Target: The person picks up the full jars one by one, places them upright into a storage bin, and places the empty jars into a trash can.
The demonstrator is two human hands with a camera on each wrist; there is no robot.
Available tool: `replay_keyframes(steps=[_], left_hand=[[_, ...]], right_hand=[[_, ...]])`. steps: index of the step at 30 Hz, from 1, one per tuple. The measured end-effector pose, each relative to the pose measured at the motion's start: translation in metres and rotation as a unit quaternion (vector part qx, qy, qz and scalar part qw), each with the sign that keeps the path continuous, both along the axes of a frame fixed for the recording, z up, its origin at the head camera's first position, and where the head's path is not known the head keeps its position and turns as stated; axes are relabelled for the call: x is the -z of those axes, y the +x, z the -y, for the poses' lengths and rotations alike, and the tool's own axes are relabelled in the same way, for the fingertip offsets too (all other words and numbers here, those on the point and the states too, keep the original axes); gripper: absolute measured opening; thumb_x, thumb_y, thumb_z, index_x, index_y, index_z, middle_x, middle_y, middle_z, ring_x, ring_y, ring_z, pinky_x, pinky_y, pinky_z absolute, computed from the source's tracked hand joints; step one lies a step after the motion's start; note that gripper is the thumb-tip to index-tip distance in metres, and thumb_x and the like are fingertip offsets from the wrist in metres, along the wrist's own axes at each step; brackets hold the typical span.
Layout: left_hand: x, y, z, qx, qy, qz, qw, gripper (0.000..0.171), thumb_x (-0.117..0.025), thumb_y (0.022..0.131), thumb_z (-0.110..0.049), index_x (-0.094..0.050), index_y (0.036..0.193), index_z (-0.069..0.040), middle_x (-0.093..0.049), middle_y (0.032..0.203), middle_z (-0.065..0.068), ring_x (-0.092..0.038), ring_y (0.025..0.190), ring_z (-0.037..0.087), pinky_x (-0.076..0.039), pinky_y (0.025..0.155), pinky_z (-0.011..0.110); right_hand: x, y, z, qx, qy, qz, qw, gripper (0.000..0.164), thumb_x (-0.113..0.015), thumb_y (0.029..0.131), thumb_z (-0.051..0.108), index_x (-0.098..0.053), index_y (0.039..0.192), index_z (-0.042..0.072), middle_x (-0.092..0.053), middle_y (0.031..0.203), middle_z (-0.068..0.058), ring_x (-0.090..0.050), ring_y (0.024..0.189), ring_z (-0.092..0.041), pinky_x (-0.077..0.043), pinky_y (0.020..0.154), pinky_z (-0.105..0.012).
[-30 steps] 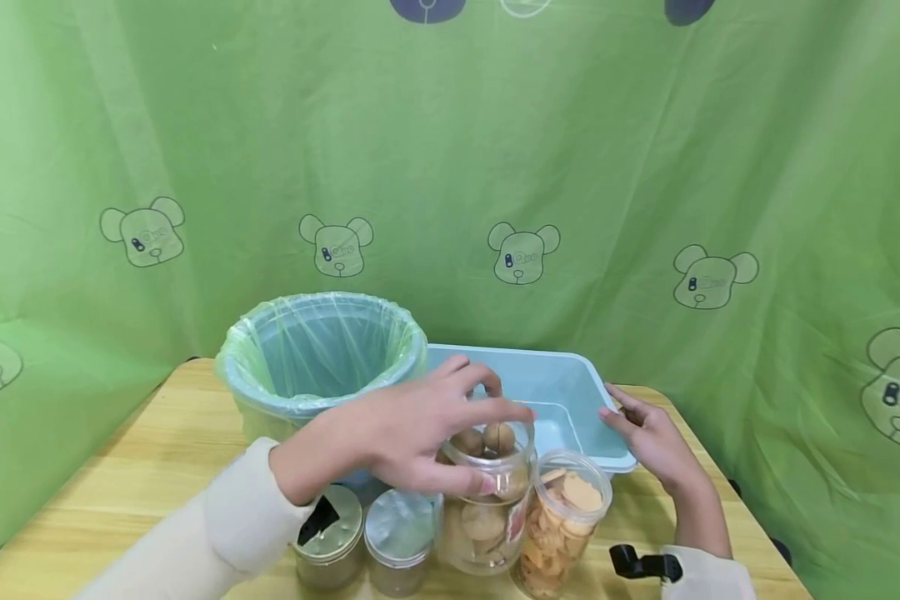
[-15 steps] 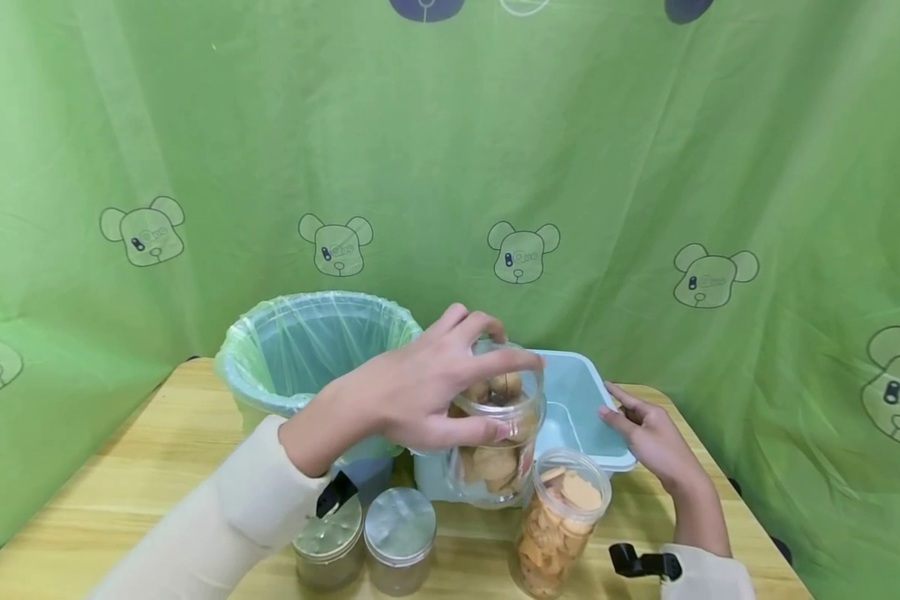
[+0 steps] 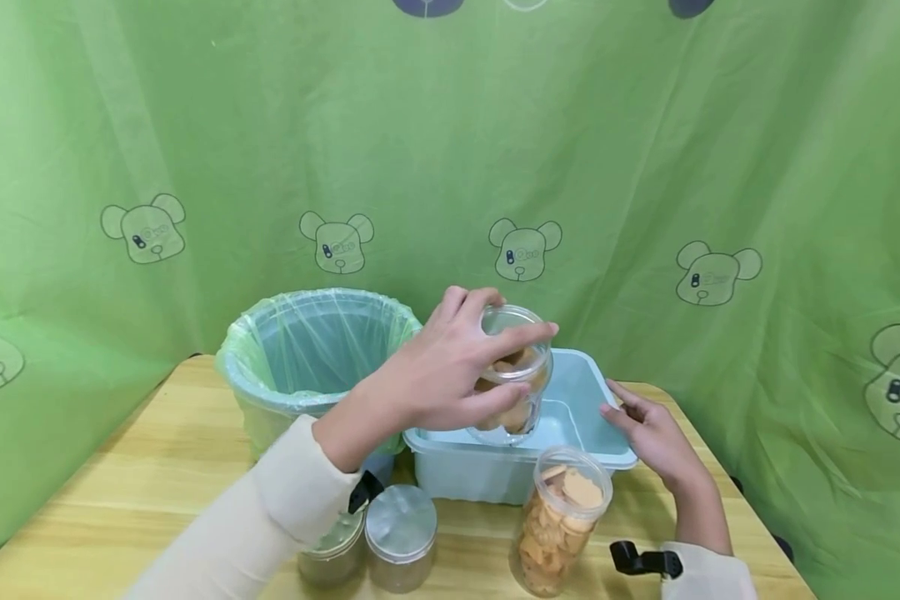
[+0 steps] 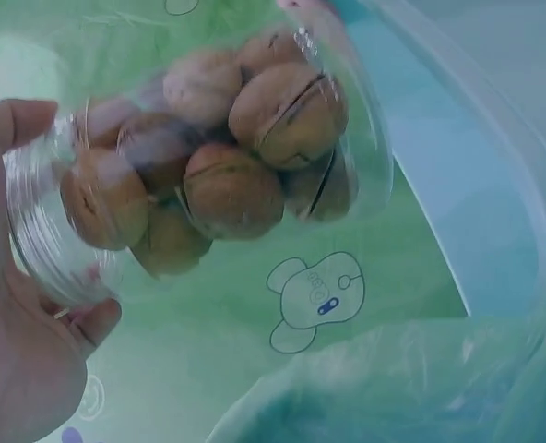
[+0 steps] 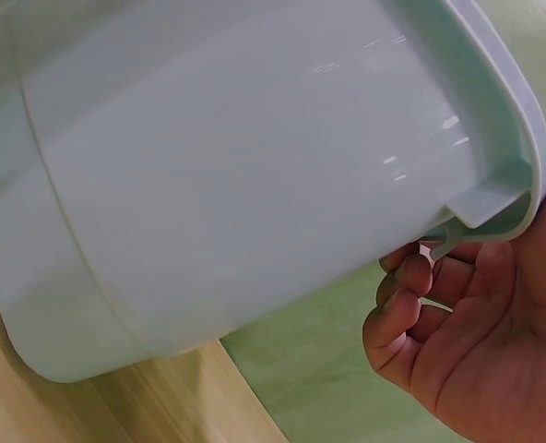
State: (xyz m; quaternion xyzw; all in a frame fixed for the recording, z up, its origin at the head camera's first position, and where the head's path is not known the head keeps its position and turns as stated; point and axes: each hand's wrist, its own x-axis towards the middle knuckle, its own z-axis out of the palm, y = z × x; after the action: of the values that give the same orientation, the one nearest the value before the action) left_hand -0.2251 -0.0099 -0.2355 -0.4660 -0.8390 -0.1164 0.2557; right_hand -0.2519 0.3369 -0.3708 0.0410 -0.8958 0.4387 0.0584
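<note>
My left hand (image 3: 450, 367) grips a clear plastic jar (image 3: 528, 408) round its neck and holds it up over the light blue basin (image 3: 472, 479). In the left wrist view the jar has a threaded mouth and holds several round brown nuts (image 4: 231, 189) with dark slits in their shells. At the basin's right side my right hand (image 3: 656, 433) holds the rim, thumb on top. The right wrist view shows its curled fingers (image 5: 402, 314) under the rim's corner, beside the basin's outer wall (image 5: 208, 185).
A blue bin (image 3: 251, 392) with a green plastic liner stands left of the basin. In front are two small silver-lidded jars (image 3: 401, 525), one partly behind the left sleeve, and a tall tub of orange chips (image 3: 551, 542). A green curtain (image 3: 450, 150) hangs behind the wooden table (image 3: 142, 467).
My left hand has lifted the jar of nuts from the table, from beside the tub, up and away over the basin. My right hand stays on the basin's rim.
</note>
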Motion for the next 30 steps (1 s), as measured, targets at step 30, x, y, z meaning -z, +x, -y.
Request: replay_keyframes(steps=[30], left_hand=[[0.064, -0.038, -0.027, -0.099, -0.066, 0.087, 0.9891, 0.049, -0.051, 0.102, -0.05, -0.047, 0.151, -0.046, -0.041, 0.15, 0.018, -0.036, 0.122, 0.031, -0.038, 0.097, 0.041]], right_hand=[[0.003, -0.005, -0.002, -0.004, -0.009, -0.004, 1.0, 0.067, -0.055, 0.106, 0.041, -0.033, 0.16, 0.009, -0.056, 0.103, -0.017, -0.059, 0.091, -0.021, -0.054, 0.074, -0.027]])
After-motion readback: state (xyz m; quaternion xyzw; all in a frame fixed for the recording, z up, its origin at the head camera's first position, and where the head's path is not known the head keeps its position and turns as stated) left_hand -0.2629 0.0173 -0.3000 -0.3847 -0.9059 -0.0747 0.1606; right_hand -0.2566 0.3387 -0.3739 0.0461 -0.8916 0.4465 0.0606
